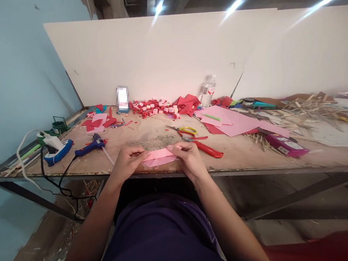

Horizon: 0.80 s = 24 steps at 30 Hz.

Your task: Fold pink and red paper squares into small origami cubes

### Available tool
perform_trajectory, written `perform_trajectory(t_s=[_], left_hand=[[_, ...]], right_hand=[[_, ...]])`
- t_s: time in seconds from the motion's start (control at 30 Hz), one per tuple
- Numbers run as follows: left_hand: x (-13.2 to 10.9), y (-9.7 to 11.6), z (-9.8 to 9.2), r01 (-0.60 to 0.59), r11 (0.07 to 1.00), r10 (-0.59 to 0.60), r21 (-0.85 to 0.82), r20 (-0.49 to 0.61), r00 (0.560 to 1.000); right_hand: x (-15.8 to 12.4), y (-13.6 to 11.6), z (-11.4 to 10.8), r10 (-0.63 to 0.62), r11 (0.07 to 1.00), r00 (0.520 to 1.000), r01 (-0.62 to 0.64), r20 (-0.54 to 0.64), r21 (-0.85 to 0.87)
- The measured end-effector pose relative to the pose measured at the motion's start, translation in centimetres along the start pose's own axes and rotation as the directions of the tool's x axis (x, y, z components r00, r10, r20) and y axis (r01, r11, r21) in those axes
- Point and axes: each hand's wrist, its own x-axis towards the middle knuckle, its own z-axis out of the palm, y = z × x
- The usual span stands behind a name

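Presently, head view: left hand (129, 160) and right hand (190, 158) pinch opposite ends of pink paper (160, 156), near the table's (238, 147) front edge. Uneven pulling could tear it or skew the crease; a slack pinch could drop it. Paper thin, smooth, long folded band. Tabletop scuffed, littered. Cutter (209, 149) beyond right hand: red, ridged handle.

The pink strip (159, 155) is thin, matt paper, as is the large pink sheet (241, 126). The surface (144, 133) looks like rough, worn wood, its frame (23, 192) dull dark metal. Smooth plastic forms the red cutter (210, 149) and blue glue gun (89, 146); the bottle (206, 94) is clear, glossy plastic. The shirt (161, 231) is soft cloth.
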Motion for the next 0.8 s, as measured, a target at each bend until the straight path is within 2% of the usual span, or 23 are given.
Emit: perform_trajectory(t_s=[0.17, 0.27, 0.37, 0.47, 0.53, 0.67, 0.8], left_hand=[[0.04, 0.36, -0.05, 0.000, 1.000, -0.001, 0.009, 0.048, 0.999], [0.04, 0.27, -0.04, -0.012, 1.000, 0.011, 0.017, 0.064, 0.998], [0.01, -0.12, 0.00, -0.012, 1.000, 0.012, -0.005, -0.023, 1.000], [0.02, -0.50, 0.01, -0.004, 1.000, 0.001, -0.024, -0.139, 0.990], [0.05, -0.56, -0.01, 0.000, 1.000, -0.003, -0.014, -0.165, 0.986], [0.11, -0.20, -0.01, -0.001, 1.000, 0.001, 0.003, -0.086, 0.996], [0.16, 0.26, 0.25, -0.012, 0.998, 0.007, 0.059, 0.083, 0.997]], right_hand=[[0.19, 0.04, -0.16, -0.003, 0.997, 0.999, 0.006, -0.047, 0.075], [0.30, 0.14, -0.33, -0.011, 0.998, 0.998, 0.015, -0.064, 0.062], [0.26, 0.15, -0.24, -0.010, 0.999, 0.999, 0.011, -0.034, 0.050], [0.06, 0.04, 0.09, 0.025, 0.999, 0.998, -0.027, 0.065, 0.033], [-0.10, -0.04, 0.29, 0.041, 0.999, 0.990, -0.044, 0.133, 0.022], [-0.34, -0.06, 0.42, 0.033, 0.999, 0.979, -0.035, 0.202, 0.005], [-0.33, 0.16, 0.33, -0.006, 1.000, 0.989, 0.010, 0.147, -0.029]])
